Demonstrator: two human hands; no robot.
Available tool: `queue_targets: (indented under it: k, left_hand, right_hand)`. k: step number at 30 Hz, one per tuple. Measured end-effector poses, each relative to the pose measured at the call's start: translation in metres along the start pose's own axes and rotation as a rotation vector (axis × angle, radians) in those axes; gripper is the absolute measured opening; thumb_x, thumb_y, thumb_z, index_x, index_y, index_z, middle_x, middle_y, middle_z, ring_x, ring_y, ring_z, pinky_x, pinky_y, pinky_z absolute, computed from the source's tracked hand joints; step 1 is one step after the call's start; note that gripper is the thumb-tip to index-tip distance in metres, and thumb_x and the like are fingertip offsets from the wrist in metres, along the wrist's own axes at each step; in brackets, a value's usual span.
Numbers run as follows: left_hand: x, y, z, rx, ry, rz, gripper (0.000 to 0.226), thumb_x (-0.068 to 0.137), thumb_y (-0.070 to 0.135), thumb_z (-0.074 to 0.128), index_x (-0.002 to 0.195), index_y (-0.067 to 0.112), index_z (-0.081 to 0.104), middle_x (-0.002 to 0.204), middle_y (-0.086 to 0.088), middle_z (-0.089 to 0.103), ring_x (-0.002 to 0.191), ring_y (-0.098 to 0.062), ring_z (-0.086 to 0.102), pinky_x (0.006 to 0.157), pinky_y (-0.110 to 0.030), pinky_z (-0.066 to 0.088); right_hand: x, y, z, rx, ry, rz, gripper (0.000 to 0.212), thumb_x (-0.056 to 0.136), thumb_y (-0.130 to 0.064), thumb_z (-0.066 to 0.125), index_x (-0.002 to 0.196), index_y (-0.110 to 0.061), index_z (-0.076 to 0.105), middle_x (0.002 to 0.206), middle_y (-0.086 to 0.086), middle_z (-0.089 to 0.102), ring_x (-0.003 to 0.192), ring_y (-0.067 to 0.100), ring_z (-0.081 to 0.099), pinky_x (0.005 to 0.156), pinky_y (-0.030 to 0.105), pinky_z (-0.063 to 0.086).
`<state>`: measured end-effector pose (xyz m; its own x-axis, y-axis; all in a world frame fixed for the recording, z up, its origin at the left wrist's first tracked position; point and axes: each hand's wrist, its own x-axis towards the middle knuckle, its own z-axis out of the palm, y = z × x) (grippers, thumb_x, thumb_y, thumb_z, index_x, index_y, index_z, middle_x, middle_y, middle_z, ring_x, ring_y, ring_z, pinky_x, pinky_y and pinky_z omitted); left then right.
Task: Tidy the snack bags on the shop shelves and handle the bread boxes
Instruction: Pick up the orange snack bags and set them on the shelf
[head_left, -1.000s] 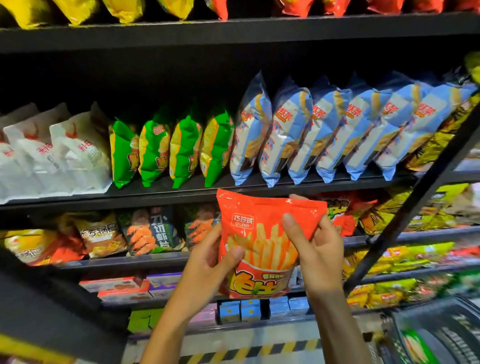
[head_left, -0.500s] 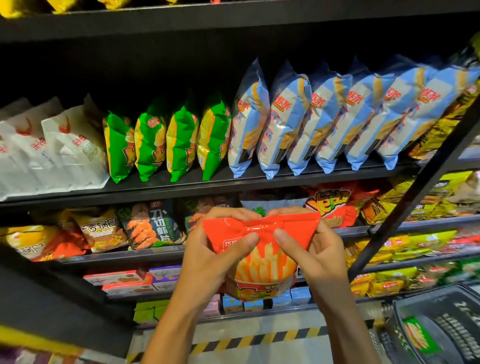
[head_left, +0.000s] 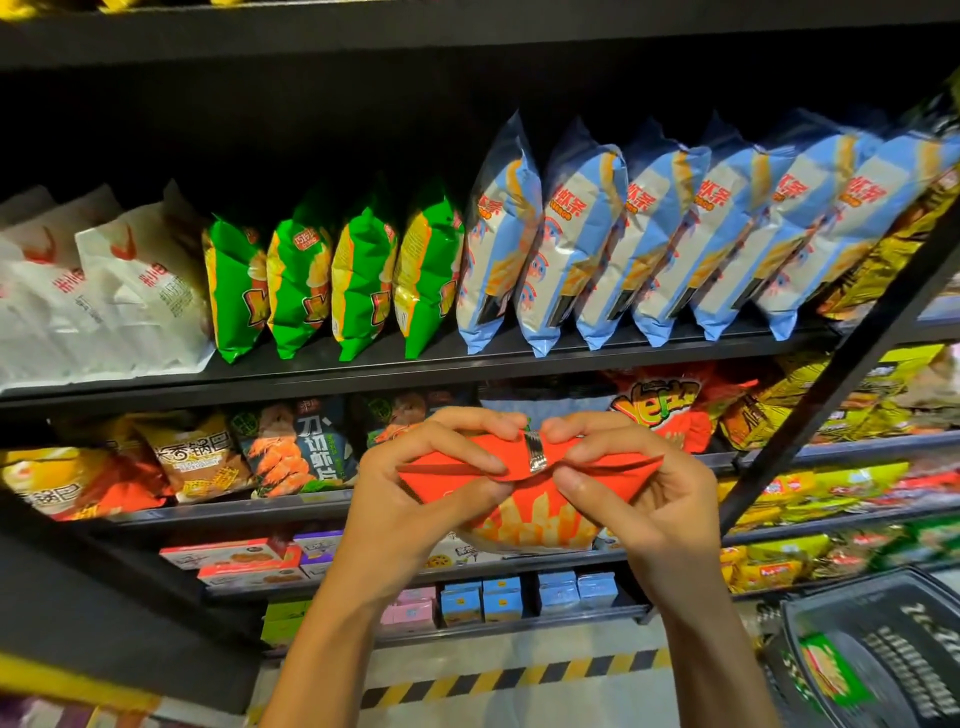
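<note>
I hold an orange-red snack bag (head_left: 524, 512) printed with fries in front of the middle shelf. My left hand (head_left: 415, 483) pinches the left half of its top edge. My right hand (head_left: 639, 483) pinches the right half, and the top seam is tipped toward me, nearly flat. On the shelf above stand green bags (head_left: 332, 280) and a row of several blue bags (head_left: 675, 234) leaning left. Small boxes (head_left: 244, 564) lie on a lower shelf, with light-blue cartons (head_left: 524, 597) below them.
White bags (head_left: 104, 291) fill the shelf at the left. A black slanted upright (head_left: 841, 374) crosses the right side. A black shopping basket (head_left: 883, 654) with a green bag inside sits at the lower right. A yellow-black striped line (head_left: 519, 675) marks the floor.
The bag dropped a little and tipped so its top edge points at me. Both hands slid up from its sides to pinch the top seam. The view moved closer to the shelves.
</note>
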<state>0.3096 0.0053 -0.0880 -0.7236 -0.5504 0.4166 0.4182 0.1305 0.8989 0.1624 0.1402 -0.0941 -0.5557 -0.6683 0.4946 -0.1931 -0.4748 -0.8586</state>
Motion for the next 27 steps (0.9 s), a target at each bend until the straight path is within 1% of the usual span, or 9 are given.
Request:
queue_targets:
  k: [3,6,9,11,14,16,18,23,27]
  left_hand:
    - [-0.001,0.002,-0.006,-0.017,-0.038,-0.026,0.023,0.079,0.016,0.084,0.101,0.016,0.076,0.127,-0.013,0.069,0.129,-0.036,0.061,0.097,-0.049,0.055]
    - [-0.003,0.007,-0.012,-0.026,-0.097,-0.070,0.043,0.079,0.022,0.087,0.118,0.018,0.071,0.136,-0.012,0.064,0.133,-0.035,0.056,0.099,-0.043,0.055]
    - [-0.004,0.008,-0.015,0.049,-0.160,-0.123,0.057,0.079,0.011,0.086,0.130,0.016,0.062,0.143,-0.011,0.059,0.135,-0.033,0.054,0.102,-0.042,0.054]
    - [-0.005,0.007,-0.015,0.062,-0.111,-0.147,0.056,0.079,0.002,0.084,0.128,0.019,0.064,0.141,-0.008,0.062,0.131,-0.029,0.059,0.098,-0.037,0.055]
    - [-0.007,0.005,-0.014,0.057,-0.008,-0.155,0.045,0.084,0.005,0.082,0.123,0.023,0.068,0.133,-0.007,0.068,0.122,-0.024,0.066,0.093,-0.030,0.055]
    - [-0.007,0.004,-0.012,0.036,0.006,-0.151,0.042,0.086,-0.002,0.074,0.120,0.023,0.069,0.131,-0.006,0.070,0.119,-0.021,0.067,0.091,-0.028,0.056]
    - [-0.007,0.003,-0.012,0.015,0.000,-0.159,0.043,0.085,-0.005,0.067,0.117,0.024,0.069,0.128,-0.004,0.072,0.116,-0.019,0.069,0.089,-0.027,0.057]
    - [-0.007,0.000,-0.011,0.001,-0.035,-0.184,0.044,0.084,0.002,0.078,0.114,0.034,0.073,0.128,-0.002,0.072,0.118,-0.020,0.068,0.090,-0.027,0.057]
    - [-0.006,-0.004,-0.010,-0.015,-0.016,-0.208,0.042,0.082,0.004,0.078,0.112,0.032,0.074,0.128,-0.003,0.072,0.119,-0.022,0.068,0.090,-0.030,0.057]
  right_hand:
    - [0.000,0.003,0.002,0.036,0.044,0.028,0.021,0.082,-0.001,0.073,0.090,-0.020,0.075,0.108,0.009,0.076,0.109,0.032,0.070,0.093,0.039,0.055]
    - [0.000,0.005,0.004,0.110,0.114,0.079,0.025,0.081,0.000,0.072,0.094,-0.021,0.072,0.107,0.014,0.075,0.108,0.032,0.070,0.092,0.036,0.056]
    - [0.001,0.004,0.006,0.111,0.140,0.122,0.028,0.086,0.002,0.075,0.101,-0.020,0.067,0.109,0.014,0.074,0.107,0.030,0.071,0.090,0.035,0.057]
    - [0.002,0.002,0.007,0.094,0.140,0.132,0.031,0.086,0.001,0.075,0.108,-0.017,0.064,0.112,0.012,0.074,0.108,0.028,0.071,0.089,0.035,0.058]
    - [0.002,-0.001,0.006,0.103,0.097,0.114,0.031,0.085,-0.005,0.077,0.111,-0.017,0.065,0.118,0.012,0.072,0.113,0.029,0.070,0.091,0.035,0.058]
    - [0.002,-0.003,0.002,0.096,0.094,0.096,0.025,0.081,-0.009,0.078,0.103,-0.015,0.069,0.115,0.013,0.073,0.112,0.028,0.070,0.091,0.033,0.058]
    - [0.002,-0.003,-0.005,0.060,0.092,0.058,0.019,0.078,-0.011,0.078,0.093,-0.020,0.074,0.109,0.012,0.075,0.108,0.026,0.071,0.091,0.031,0.057]
    - [-0.001,0.001,-0.016,-0.011,0.030,-0.014,0.016,0.077,-0.011,0.086,0.082,-0.020,0.073,0.098,0.006,0.075,0.101,0.026,0.072,0.092,0.032,0.056]
    - [-0.002,0.004,-0.018,0.002,0.035,0.015,0.025,0.078,-0.039,0.087,0.090,-0.022,0.074,0.104,0.005,0.075,0.106,0.026,0.070,0.095,0.034,0.055]
